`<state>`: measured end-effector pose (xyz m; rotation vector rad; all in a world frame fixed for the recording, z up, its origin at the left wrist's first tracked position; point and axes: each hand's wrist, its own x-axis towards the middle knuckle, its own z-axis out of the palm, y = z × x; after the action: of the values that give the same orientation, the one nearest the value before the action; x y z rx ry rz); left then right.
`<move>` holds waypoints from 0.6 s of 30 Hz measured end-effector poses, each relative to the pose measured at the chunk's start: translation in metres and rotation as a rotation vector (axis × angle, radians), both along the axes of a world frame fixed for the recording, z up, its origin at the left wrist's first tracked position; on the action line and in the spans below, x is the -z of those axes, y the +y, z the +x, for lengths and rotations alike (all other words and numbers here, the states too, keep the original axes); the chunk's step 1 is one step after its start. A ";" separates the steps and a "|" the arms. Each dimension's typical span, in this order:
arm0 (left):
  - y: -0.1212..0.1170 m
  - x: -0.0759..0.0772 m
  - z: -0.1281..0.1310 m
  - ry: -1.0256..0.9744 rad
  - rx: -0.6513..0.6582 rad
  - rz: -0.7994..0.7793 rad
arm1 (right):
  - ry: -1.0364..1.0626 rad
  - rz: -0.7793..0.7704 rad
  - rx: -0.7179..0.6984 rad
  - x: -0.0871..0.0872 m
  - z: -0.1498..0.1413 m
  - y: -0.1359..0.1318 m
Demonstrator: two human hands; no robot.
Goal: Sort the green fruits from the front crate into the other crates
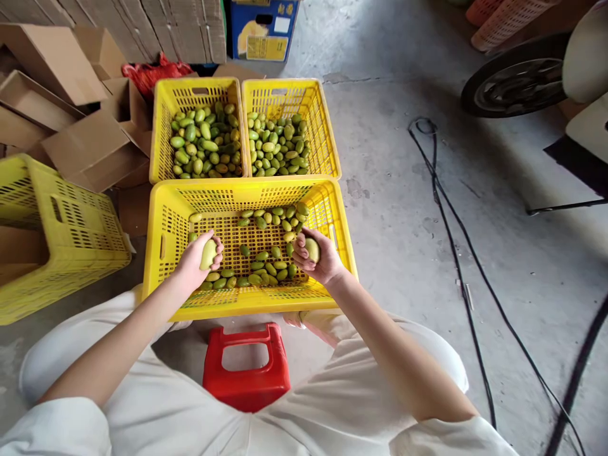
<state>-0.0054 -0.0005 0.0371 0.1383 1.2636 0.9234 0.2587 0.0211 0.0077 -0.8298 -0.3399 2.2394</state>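
My left hand (197, 258) is closed around a pale green oval fruit (208, 254), like a small mango. A similar greenish fruit (312, 250) sits in my right hand (323, 258), fingers curled round it. Both hands are held over the near yellow crate (251, 310), left hand toward its left side, right hand toward its right. Inside that crate, loose green and yellowish fruits (270, 269) lie along the near side, with another cluster at the back right. The exact kind of fruit is not certain.
Two more yellow crates, left (156, 136) and right (327, 133), hold many fruits behind. Cardboard boxes (90, 145) and a tipped yellow crate (85, 221) crowd the left. A red stool (244, 380) stands between my legs. Black cables (456, 253) and a wheel (517, 79) are right.
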 end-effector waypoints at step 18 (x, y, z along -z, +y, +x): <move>-0.001 0.000 0.006 -0.108 0.032 -0.038 | -0.123 0.018 0.017 -0.011 -0.006 -0.003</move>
<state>0.0003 -0.0017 0.0372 0.0773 1.1749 0.8677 0.2527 0.0177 0.0183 -0.9593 -0.4089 2.1718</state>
